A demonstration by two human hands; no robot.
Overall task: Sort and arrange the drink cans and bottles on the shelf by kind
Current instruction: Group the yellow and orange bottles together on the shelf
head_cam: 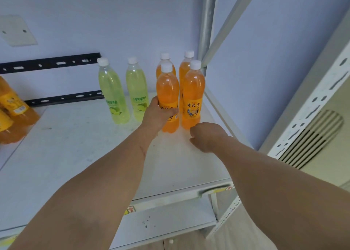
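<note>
a white metal shelf board [79, 155] fills most of the view, bounded on the right by pale grey slotted uprights [207, 24] and backed by a pale lilac wall [94, 13] that carries two black slotted metal rails [49, 63].

at the far left edge of the board lie several large orange plastic bottles with yellow labels [11, 113], on their sides and partly cut off by the frame.

toward the back right stand four upright orange soda bottles with white caps, in two rows of two. the front right orange bottle [192, 96] shows a yellow label with dark characters; the front left orange bottle [167, 86] stands just beside it, almost touching. the two rear orange bottles [186, 67] are largely hidden behind them.

left of this group, a little apart, stand two clear plastic bottles of pale green lime soda with white caps [113, 92], side by side near the wall, with a gap between them.

the left hand [157, 115] grips the front left orange bottle around its label, thumb across the front and the other fingers curled behind it.

the right hand [205, 136] hangs over the board just in front of the front right orange bottle, apparently not touching it; its fingers are curled under loosely and hold nothing.
</note>
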